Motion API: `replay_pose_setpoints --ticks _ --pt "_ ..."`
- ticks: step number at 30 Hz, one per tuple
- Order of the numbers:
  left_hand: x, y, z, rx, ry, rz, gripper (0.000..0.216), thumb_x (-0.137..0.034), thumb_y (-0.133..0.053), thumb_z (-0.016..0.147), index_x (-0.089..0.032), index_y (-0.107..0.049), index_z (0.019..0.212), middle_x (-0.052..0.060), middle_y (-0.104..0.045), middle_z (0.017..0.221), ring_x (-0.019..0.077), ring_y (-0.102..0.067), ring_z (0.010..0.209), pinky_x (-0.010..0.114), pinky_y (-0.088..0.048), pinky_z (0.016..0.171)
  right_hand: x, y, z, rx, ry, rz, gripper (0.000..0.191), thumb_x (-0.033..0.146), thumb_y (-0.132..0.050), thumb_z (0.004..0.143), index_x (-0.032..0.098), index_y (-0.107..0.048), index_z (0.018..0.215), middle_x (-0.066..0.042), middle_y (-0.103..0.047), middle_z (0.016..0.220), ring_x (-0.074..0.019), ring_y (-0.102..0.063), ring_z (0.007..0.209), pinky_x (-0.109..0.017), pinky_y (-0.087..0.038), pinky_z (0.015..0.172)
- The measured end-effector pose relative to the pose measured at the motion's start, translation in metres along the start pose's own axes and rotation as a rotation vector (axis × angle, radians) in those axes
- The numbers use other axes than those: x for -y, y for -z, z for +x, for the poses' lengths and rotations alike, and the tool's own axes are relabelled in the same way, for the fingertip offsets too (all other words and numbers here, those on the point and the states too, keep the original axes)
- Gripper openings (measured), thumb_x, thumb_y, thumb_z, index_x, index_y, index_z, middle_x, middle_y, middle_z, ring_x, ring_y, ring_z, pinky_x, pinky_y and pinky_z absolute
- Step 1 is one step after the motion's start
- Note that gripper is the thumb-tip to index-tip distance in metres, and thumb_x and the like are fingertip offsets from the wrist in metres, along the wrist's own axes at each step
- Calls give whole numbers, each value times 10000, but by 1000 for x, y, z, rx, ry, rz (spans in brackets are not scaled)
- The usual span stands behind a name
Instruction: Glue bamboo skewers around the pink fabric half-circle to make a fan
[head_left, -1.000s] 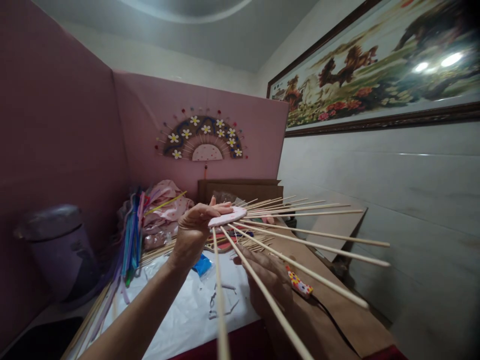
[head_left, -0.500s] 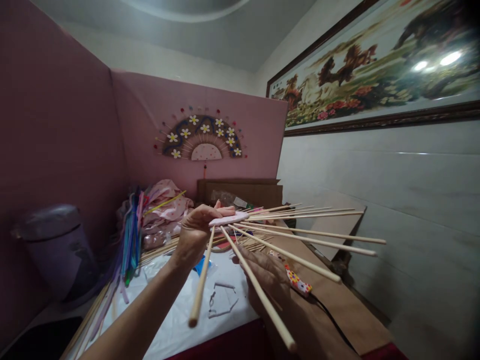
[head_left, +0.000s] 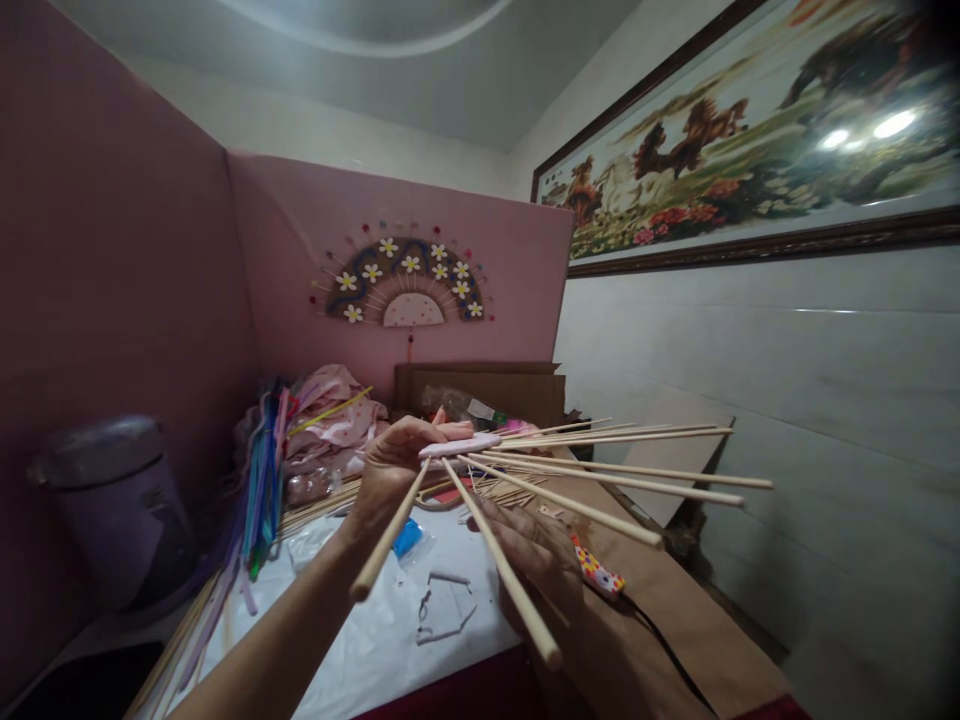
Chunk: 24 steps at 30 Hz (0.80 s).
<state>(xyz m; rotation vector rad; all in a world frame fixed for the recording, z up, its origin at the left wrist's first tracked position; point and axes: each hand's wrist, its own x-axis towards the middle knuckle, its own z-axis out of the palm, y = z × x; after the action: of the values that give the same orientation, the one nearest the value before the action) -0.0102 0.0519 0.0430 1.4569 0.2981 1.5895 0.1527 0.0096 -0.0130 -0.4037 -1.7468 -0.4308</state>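
My left hand (head_left: 390, 470) is closed on the edge of a flat pale-pink piece (head_left: 461, 446), held above the table and seen nearly edge-on. Several round wooden sticks (head_left: 577, 500) fan out from that piece, some toward me and others to the right. Below the sticks is my right hand (head_left: 534, 548), its fingers stretched out and partly covered by one stick. Whether it touches the sticks, I cannot tell. To its right lies a flower-patterned tool handle (head_left: 598, 568) with a black cord.
A blue packet (head_left: 409, 538) and thin grey strips (head_left: 448, 605) lie on the white sheet. Bundled coloured pipe cleaners (head_left: 262, 490) and pink cloth (head_left: 337, 415) are at left. Brown board (head_left: 675, 610) covers the right side. A decorated fan (head_left: 409, 275) hangs on the pink partition.
The sticks nearest me have swung slightly left and their near ends have risen in view. My left hand keeps its hold on the pink piece; my right hand stays below.
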Motion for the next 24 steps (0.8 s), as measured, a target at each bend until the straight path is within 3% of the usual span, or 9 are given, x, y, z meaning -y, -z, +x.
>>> replay_pose_setpoints --ticks 5,12,20,24 --pt "2 -1 -2 -22 -25 -13 236 -222 -828 552 -193 -638 688 52 -740 847 294 -622 1049 507 -397 1000 3 3 7 -55 52 59 372 152 -450 875 286 -520 1215 -53 -702 1082 -173 -698 901 -263 -589 726" --pt "2 -1 -2 -5 -17 -23 245 -214 -829 546 -187 -633 689 54 -738 834 298 -617 1054 504 -384 1003 3 2 8 -57 34 93 317 129 -480 860 266 -582 1127 -77 -691 1105 -192 -700 898 -281 -593 706" --pt "1 -5 -4 21 2 7 249 -220 -833 537 -196 -628 676 44 -738 807 285 -641 1005 523 -361 1020 0 -2 4 -87 -2 123 395 106 -463 863 258 -520 1223 -67 -693 1102 -189 -670 986 -291 -578 807" --pt "0 -6 -4 41 -18 7 214 -196 -818 563 -200 -624 655 42 -742 809 271 -644 1005 507 -307 1064 2 -10 -2 -162 -95 181 373 108 -443 884 239 -511 1226 -80 -708 1056 -185 -705 872 -293 -600 693"
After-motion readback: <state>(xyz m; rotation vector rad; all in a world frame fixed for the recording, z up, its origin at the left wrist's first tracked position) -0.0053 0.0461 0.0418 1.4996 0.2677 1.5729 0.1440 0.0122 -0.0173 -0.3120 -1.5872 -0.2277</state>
